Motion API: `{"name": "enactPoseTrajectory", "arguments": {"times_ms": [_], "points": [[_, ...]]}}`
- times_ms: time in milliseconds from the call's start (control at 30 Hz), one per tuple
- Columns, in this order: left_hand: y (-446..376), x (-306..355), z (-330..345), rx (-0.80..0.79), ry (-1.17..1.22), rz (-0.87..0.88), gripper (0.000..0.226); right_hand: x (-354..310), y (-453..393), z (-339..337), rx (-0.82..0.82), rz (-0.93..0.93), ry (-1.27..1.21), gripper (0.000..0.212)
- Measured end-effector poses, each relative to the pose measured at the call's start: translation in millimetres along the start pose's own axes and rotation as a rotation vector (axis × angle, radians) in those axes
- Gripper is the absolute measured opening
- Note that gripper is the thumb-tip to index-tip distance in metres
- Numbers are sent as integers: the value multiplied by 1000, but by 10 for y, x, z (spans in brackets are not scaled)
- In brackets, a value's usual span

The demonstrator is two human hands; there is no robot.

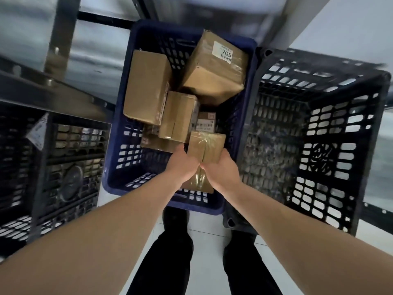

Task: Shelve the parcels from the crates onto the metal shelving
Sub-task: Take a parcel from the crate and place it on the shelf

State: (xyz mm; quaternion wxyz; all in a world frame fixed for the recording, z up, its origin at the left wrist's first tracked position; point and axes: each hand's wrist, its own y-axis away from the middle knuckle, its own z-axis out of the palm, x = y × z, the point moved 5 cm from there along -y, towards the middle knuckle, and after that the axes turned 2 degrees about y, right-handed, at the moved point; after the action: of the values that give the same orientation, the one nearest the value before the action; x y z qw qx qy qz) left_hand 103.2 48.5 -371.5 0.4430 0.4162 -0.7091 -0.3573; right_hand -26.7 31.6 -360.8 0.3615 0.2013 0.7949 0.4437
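Your left hand [184, 161] and right hand [221, 168] are clamped together on opposite sides of a small taped brown cardboard parcel [205, 148], held inside the near end of the dark blue slotted plastic crate [136, 145]. Beyond your hands, more brown cardboard boxes [148, 86] lie jumbled. Right of your right hand stands a black slotted plastic crate [319, 145].
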Motion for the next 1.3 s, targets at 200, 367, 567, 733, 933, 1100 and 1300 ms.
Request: {"name": "enactPoseTrajectory", "arguments": {"times_ms": [200,367,567,733,933,1100,1300], "points": [[81,-36,12,24,41,-26,52,-4,89,65,96,-56,-59,31],[594,152,-294,117,186,3,66,-253,624,-120,129,-216,-66,39],[1072,592,-433,74,485,46,61,-626,1122,-703,291,-414,-27,34],[1017,739,44,-191,537,-55,41,-491,1019,-1004,374,-458,183,29],[761,602,466,-220,463,-177,52,-189,806,-883,248,-528,307,35],[709,595,415,-225,489,-146,35,-126,718,-1115,394,-379,141,65],[746,674,348,-237,395,-91,35,-11,580,-1304,299,-138,60,114]]}}
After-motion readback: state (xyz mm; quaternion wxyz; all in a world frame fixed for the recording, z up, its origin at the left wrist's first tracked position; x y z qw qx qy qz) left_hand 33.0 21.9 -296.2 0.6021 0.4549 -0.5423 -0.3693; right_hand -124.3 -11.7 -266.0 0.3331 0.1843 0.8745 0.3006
